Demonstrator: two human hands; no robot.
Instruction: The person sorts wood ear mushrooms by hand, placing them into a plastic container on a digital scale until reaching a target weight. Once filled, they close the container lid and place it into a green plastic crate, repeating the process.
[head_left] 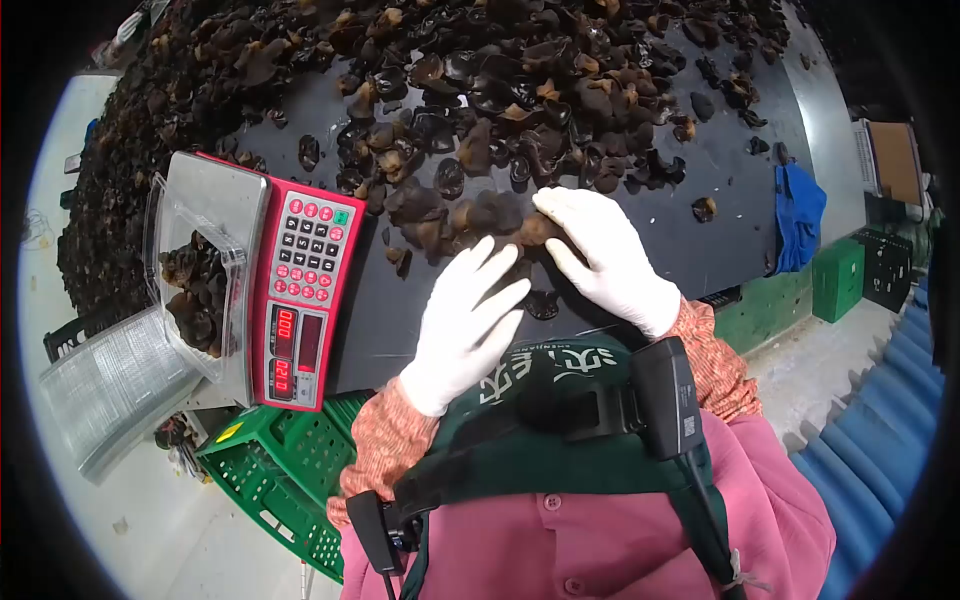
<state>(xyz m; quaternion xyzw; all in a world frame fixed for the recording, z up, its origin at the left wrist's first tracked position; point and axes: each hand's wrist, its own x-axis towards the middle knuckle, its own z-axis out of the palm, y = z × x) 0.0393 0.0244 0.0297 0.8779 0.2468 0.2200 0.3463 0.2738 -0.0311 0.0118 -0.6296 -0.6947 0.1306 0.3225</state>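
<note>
Both hands wear white gloves over a dark table strewn with dark brown, wrinkled fungus pieces. My left hand (465, 325) lies at the near edge of a small cluster of fungus pieces (495, 212), its fingers spread and nothing visible in its grasp. From the right, my right hand (607, 258) touches the same cluster with its fingertips, its thumb apart from the fingers. To the left stands a red scale (305, 240) with lit red digits. On its metal plate is a clear plastic tray (238, 285) holding fungus pieces (197, 290).
A large heap of fungus (540, 80) covers the far side of the table (700, 240). Stacked clear trays (125, 380) lean at the left, above a green crate (285, 480). A blue cloth (798, 218) hangs at the right edge, near a green box (838, 280).
</note>
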